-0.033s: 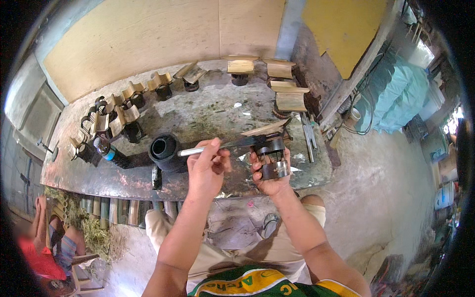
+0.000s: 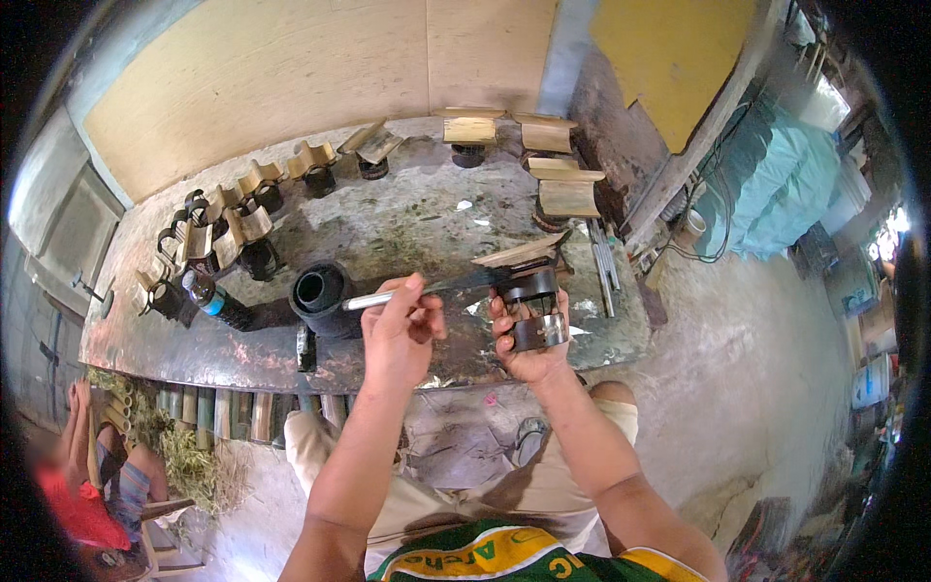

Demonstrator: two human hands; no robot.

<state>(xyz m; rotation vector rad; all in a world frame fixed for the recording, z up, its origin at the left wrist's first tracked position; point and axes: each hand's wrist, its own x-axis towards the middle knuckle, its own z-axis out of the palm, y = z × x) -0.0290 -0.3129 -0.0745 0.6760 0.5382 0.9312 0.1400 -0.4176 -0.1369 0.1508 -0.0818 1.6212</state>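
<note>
My left hand (image 2: pixel 398 325) is closed around the pale handle of a paintbrush (image 2: pixel 367 301). Its dark end points right, to the piece in my other hand. My right hand (image 2: pixel 533 354) grips a dark, glossy, cut-out bamboo piece (image 2: pixel 536 330) made of two rounded bands with a gap between them. The brush tip lies at or just beside its upper left edge; exact contact I cannot tell. Left of the brush stands a black round pot (image 2: pixel 323 296) with an open mouth. Behind my right hand, a split bamboo piece (image 2: pixel 521 252) leans on a dark base.
Several split-bamboo pieces on dark bases (image 2: pixel 469 131) line the back and left of the worktable (image 2: pixel 427 218). A dark bottle with a blue label (image 2: pixel 215 299) stands left of the pot. Metal rods (image 2: pixel 603 267) lie at the right. A person in red (image 2: pixel 78 495) sits at lower left.
My left hand and the paintbrush have shifted slightly left, the brush tip sliding back along the bamboo piece's edge. My right hand has stayed nearly still.
</note>
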